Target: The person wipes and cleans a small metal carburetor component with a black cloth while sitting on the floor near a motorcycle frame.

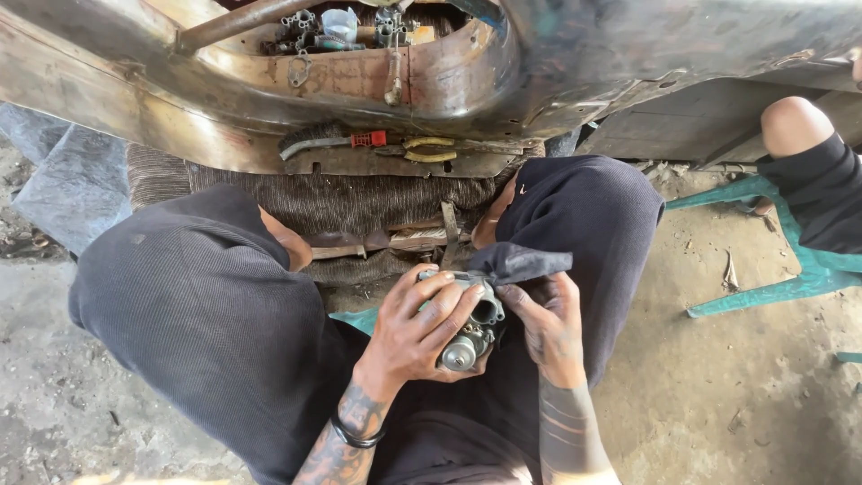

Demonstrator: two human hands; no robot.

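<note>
So the left hand [422, 328] wraps tight around the carburetor [474, 332] to steady it, while the right hand [548, 328] pinches a dark rag [519, 262] against its top.

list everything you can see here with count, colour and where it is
small metal carburettor: 1, grey, held between both hands
dark cloth rag: 1, dark grey, pressed on the carburettor's top
yellow-handled pliers: 1, on the ledge above the knees
red-handled brush: 1, left of the pliers
small metal engine parts: several, grey, in the rusty tray at top
teal plastic stool: 1, right, another person's knee above it
left hand: grips the carburettor
right hand: holds the rag
</note>
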